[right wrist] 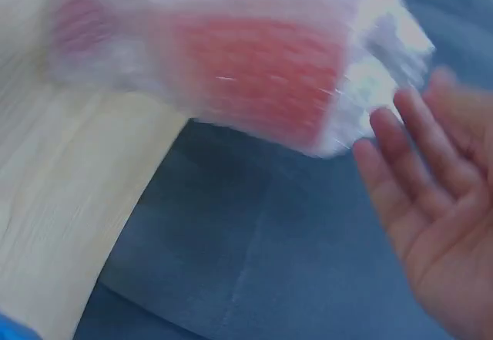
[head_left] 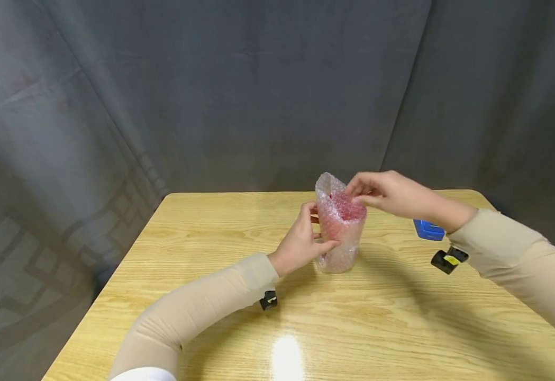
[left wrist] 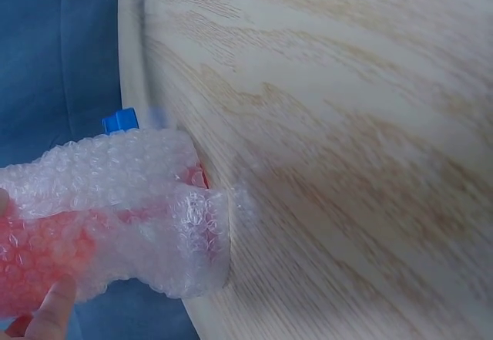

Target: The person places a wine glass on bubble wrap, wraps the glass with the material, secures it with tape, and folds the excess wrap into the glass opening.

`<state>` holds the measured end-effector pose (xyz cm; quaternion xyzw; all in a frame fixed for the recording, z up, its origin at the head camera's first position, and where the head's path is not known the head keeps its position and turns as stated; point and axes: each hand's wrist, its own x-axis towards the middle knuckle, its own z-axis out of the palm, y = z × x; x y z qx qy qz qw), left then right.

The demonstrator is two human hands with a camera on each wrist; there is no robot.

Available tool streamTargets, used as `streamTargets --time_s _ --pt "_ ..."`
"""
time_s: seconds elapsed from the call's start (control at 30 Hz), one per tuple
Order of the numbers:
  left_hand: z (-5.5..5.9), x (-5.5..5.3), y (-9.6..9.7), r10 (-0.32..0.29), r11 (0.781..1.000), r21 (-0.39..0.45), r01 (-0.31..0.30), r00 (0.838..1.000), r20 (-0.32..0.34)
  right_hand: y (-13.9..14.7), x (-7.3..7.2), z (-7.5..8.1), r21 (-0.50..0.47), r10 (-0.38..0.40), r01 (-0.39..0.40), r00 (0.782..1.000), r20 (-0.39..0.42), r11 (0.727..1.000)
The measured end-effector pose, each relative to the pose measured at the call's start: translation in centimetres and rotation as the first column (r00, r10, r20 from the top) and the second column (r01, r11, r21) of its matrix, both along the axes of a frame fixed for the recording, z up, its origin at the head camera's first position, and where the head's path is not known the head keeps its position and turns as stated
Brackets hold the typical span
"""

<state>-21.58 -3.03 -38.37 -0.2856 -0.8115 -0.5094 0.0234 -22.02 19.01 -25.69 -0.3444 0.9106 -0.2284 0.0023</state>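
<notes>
A red object wrapped in clear bubble wrap (head_left: 341, 248) stands upright on the table. The bubble wrap (left wrist: 146, 166) blurs the red object's shape, so I cannot tell its kind. Around the wrap's left side, my left hand (head_left: 301, 241) grips it with the thumb in front and the fingers behind. My right hand (head_left: 391, 193) is at the top of the bundle, its fingertips right at the loose upper edge. In the right wrist view, the fingers of my right hand (right wrist: 431, 178) are loosely extended beside the wrap's open end (right wrist: 377, 78).
To the right on the wooden table (head_left: 229, 227) lies a blue plastic item (head_left: 428, 230), partly hidden behind my right forearm. Dark grey curtains (head_left: 258, 95) hang behind the table's far edge and along its left side.
</notes>
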Motion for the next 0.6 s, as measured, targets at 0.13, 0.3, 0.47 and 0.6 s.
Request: streamTargets --time_s 0.13,0.3,0.47,0.6 --pt "0.0 -0.1 -0.1 0.003 1.0 -0.002 -0.003 1.0 0.006 0.0 -2.0 1.7 -0.105 -0.186 0.22 0.948 0.26 0.97" --pt "0.2 -0.2 -0.3 0.014 1.0 -0.008 -0.014 1.0 0.009 -1.2 -4.5 1.8 0.001 -0.238 0.279 0.818 0.524 0.96" --pt "0.2 -0.3 -0.4 0.032 0.999 -0.029 -0.032 0.999 0.001 -2.5 -5.3 1.4 0.113 -0.271 0.252 0.777 0.569 0.961" --pt "0.3 -0.3 -0.4 0.033 0.999 -0.036 -0.033 0.999 0.001 -3.1 -5.3 1.0 0.153 -0.296 0.253 0.798 0.525 0.955"
